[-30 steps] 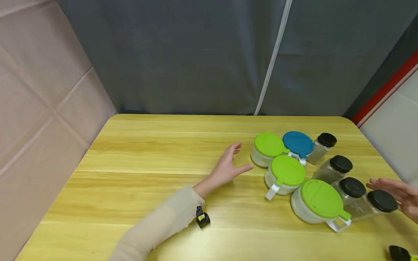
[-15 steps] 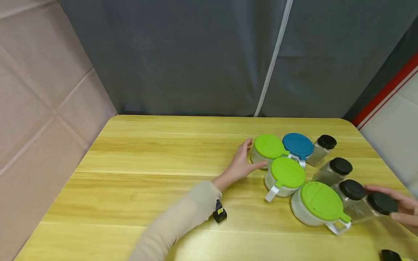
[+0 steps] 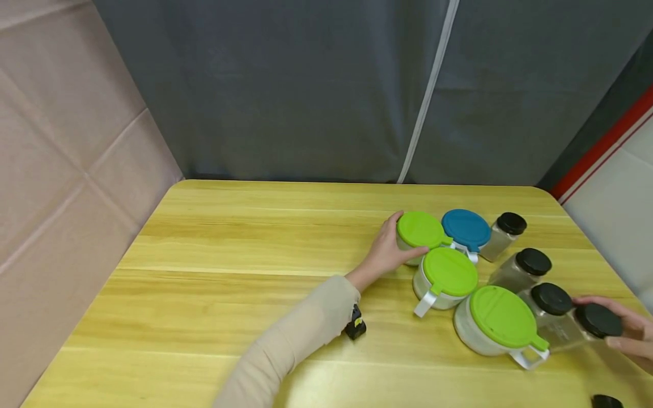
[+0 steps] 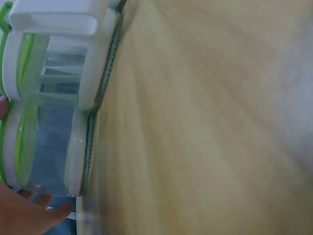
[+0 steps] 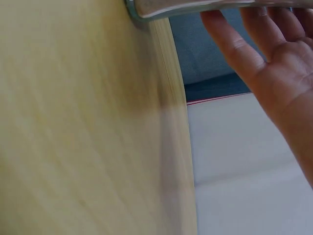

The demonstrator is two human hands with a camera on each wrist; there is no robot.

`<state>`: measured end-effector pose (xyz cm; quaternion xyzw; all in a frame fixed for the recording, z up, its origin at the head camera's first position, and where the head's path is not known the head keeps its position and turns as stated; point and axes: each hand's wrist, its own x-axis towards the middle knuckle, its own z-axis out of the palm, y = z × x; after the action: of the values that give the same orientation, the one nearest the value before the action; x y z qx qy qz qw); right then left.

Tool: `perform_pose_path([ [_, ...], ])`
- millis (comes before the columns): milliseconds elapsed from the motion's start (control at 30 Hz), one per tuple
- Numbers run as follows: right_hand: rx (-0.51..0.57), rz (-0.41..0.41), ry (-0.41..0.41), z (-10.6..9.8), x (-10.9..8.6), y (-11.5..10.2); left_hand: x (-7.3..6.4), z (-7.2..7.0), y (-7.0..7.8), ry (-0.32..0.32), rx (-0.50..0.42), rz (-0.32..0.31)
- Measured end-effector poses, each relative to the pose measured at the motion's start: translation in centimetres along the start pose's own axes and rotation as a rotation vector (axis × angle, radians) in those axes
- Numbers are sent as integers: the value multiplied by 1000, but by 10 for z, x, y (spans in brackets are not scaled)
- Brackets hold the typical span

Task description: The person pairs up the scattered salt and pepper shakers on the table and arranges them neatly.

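My left hand (image 3: 385, 249) is around a clear seasoning jar with a green lid (image 3: 420, 229), thumb on the near side and fingers on the far side. In the left wrist view this jar (image 4: 51, 152) lies between the thumb and the fingers (image 4: 41, 210). At the right my right hand (image 3: 630, 328) grips a square glass jar with a black lid (image 3: 598, 321), its thumb in front and fingers behind. The right wrist view shows fingers (image 5: 237, 49) against the side of that glass jar (image 5: 181, 6); most of the jar is cut off there.
Two more green-lidded jars (image 3: 450, 272) (image 3: 502, 316) with white handles stand close by. Behind them is a blue-lidded jar (image 3: 466, 228). Several black-lidded glass jars (image 3: 533, 262) line the right side. All stand on a wooden table (image 3: 229, 243), with a grey curtain (image 3: 280, 90) behind.
My left hand has moved right and closed around the far green-lidded jar. My right hand has come in to the nearest black-lidded jar and taken hold of it. The jars have stayed put.
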<state>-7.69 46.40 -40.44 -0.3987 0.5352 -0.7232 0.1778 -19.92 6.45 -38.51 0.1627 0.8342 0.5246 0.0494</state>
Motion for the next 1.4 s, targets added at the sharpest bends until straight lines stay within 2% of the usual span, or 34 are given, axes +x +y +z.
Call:
perform_pose_path([
  [100, 10, -1, 11, -2, -3, 1, 1, 0, -2, -3, 6, 18],
  [300, -49, 63, 85, -2, -9, 1, 2, -2, -4, -15, 53, 88],
  [467, -69, 75, 110, -3, -11, 2, 8, -5, -6, -59, 106, 146],
  [700, -40, 78, 128, -3, -12, 2, 19, -10, -6, -167, 127, 140],
  [833, -51, 76, 144, -3, -13, 2, 23, -13, -7, -199, 125, 119],
  [1067, -79, 69, 172, -2, -12, 2, 27, -15, -12, -196, 170, 148],
  [1400, -139, 37, 248, 8, -1, -1, 27, -17, -19, -165, 127, 192],
])
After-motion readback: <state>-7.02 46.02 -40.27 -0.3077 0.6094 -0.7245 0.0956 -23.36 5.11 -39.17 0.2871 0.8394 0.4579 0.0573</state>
